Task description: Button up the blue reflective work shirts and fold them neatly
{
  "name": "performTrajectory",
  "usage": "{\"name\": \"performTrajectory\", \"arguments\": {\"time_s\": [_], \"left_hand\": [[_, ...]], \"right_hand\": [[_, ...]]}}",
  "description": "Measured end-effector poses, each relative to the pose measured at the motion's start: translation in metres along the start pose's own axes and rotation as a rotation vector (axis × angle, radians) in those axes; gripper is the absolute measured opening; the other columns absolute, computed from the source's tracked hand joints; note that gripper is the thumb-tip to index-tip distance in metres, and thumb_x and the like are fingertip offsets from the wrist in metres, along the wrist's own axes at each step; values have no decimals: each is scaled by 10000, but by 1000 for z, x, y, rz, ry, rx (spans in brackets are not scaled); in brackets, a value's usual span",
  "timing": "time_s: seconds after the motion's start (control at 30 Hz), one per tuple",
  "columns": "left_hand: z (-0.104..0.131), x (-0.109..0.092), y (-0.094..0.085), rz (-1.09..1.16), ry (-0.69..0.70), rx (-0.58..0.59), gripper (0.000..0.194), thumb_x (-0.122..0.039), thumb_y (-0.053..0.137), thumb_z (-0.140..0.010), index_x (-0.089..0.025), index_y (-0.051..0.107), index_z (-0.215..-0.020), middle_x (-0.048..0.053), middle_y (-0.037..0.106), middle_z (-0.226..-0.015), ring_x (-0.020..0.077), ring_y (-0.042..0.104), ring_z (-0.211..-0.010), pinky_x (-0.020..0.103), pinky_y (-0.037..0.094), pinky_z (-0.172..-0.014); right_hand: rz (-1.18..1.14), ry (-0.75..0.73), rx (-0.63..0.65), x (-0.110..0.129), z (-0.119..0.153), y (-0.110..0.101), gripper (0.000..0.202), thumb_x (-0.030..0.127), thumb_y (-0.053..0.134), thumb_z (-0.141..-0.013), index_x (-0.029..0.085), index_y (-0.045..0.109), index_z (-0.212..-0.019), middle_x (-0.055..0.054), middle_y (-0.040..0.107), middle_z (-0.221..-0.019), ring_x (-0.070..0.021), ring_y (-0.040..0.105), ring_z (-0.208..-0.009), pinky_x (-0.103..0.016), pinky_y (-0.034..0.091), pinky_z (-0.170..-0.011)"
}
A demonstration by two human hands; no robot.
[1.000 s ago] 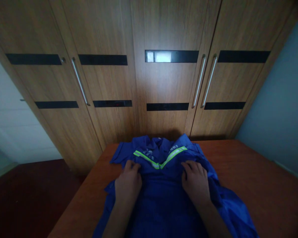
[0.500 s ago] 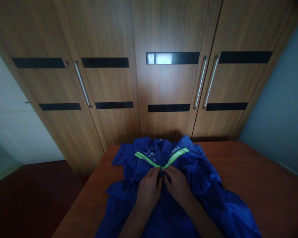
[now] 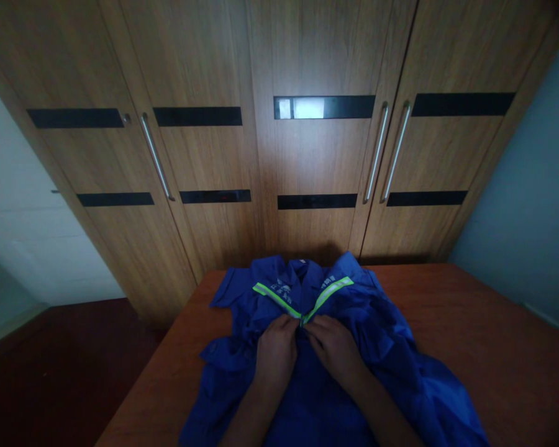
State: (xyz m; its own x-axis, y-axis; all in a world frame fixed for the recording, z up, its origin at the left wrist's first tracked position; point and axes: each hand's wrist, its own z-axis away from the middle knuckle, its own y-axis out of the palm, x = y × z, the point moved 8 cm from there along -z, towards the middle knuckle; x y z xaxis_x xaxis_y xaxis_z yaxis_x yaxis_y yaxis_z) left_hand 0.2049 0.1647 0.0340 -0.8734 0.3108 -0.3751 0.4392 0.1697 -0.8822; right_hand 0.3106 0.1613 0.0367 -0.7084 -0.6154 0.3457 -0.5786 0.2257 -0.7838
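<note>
wood-grain wardrobe with black inset strips [image 3: 312,155] stands behind your reddish-brown wooden table [image 3: 168,379]. your blue cloth work jacket [image 3: 317,400] lies on that table, front up, collar at the wardrobe end. done, as far as shows: it's spread out, both front halves brought together at mid chest. looks left: collar above that point lies open, cloth on your right is rumpled, sleeves aren't tucked in. i'd call it early. your left hand [image 3: 276,349] and right hand [image 3: 334,349] are just apart at the front, fingers bunched, looks like each pinches jacket cloth; exact tip contact is hidden. silver reflective band with lime-green edges [image 3: 328,293] makes a v, its point right at your fingertips. can't tell if any fastener there is closed.
</note>
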Motion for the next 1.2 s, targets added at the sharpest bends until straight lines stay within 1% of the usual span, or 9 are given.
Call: {"name": "performTrajectory", "arguments": {"time_s": [0.1,0.2,0.33,0.43,0.63,0.77,0.93,1.1,1.2], "left_hand": [[0,-1,0,-19,-4,-2,332,-53,396,-850,-208,647,-1001,52,658,-964,178,619,-918,269,464,-833],[0,-2,-1,-9,-4,2,350,-45,389,-847,-207,647,-1020,55,659,-981,177,617,-935,272,460,-854],[0,-2,-1,12,-3,-2,375,-44,391,-845,-218,640,-1065,49,658,-1015,171,610,-961,267,447,-879],[0,-1,2,-9,-12,14,361,-50,406,-843,-217,643,-1059,47,656,-1017,175,607,-960,266,444,-875],[2,-2,3,-15,-18,44,338,-62,411,-849,-217,644,-1037,49,653,-999,174,607,-956,265,443,-867],[2,-3,2,4,-11,30,349,-59,406,-850,-219,646,-1045,51,655,-1007,169,609,-964,263,443,-877],[3,0,3,35,-23,27,366,-52,399,-851,-229,649,-1051,46,656,-1017,167,611,-968,263,449,-878],[4,2,1,78,-29,28,369,-65,401,-859,-246,646,-1066,33,655,-1034,157,620,-958,251,468,-849],[4,2,-2,120,-18,1,376,-63,398,-859,-248,655,-1062,33,661,-1025,153,624,-956,255,470,-864]], "right_hand": [[59,0,-4,3,-1,-3,208,120,482,-868,229,655,-902,-16,641,-801,-168,593,-797,-274,462,-729],[103,26,-8,2,-1,-1,206,134,476,-883,235,655,-901,-19,650,-825,-174,602,-809,-274,469,-727],[119,88,-55,-5,1,6,227,136,464,-891,218,637,-1012,-46,659,-927,-180,620,-848,-286,487,-764],[121,79,-52,-6,3,10,253,133,463,-888,206,619,-1074,-60,661,-962,-180,628,-866,-285,493,-779],[125,93,-11,-2,3,6,209,138,447,-893,218,634,-937,-41,660,-908,-173,625,-856,-271,478,-775],[140,91,-1,-1,2,5,215,146,424,-899,211,625,-866,-32,654,-851,-158,624,-833,-249,460,-757],[138,101,-10,-1,2,3,213,142,442,-876,226,636,-897,-12,655,-820,-142,622,-776,-225,441,-701],[82,164,-25,-6,4,0,249,128,434,-854,239,656,-861,-6,664,-827,-140,630,-786,-226,456,-721],[55,179,-60,-11,5,1,264,137,430,-852,245,667,-895,-7,676,-844,-143,638,-782,-233,474,-722]]}}
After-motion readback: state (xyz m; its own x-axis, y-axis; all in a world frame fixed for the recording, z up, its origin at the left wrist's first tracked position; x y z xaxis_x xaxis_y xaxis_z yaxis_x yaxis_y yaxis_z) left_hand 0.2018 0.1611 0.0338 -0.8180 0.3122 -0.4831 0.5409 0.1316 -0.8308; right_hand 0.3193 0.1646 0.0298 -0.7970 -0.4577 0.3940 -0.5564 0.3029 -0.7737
